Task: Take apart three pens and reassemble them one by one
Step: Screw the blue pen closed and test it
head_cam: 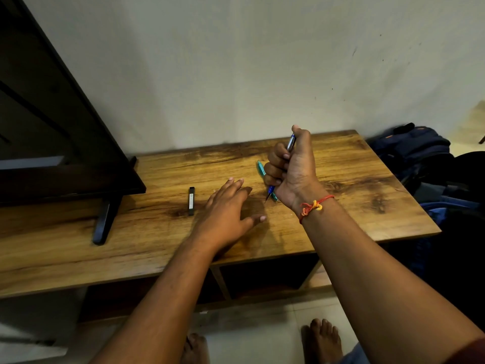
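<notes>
One blue pen (290, 142) fisted in right hand (292, 172); left hand (226, 208) spread, empty. It should probably steady the barrel before unscrewing.

The brown wood-grain surface (341, 164) looks smooth, with a soft sheen. The blue plastic pen with a silvery barrel (290, 143) (metal, or only metal-looking) shines a little. The teal plastic pen (260, 168) is glossy. The red and yellow thread bracelet (311, 206) is matt. The pale wall (236, 61) is matt, slightly stained.
</notes>
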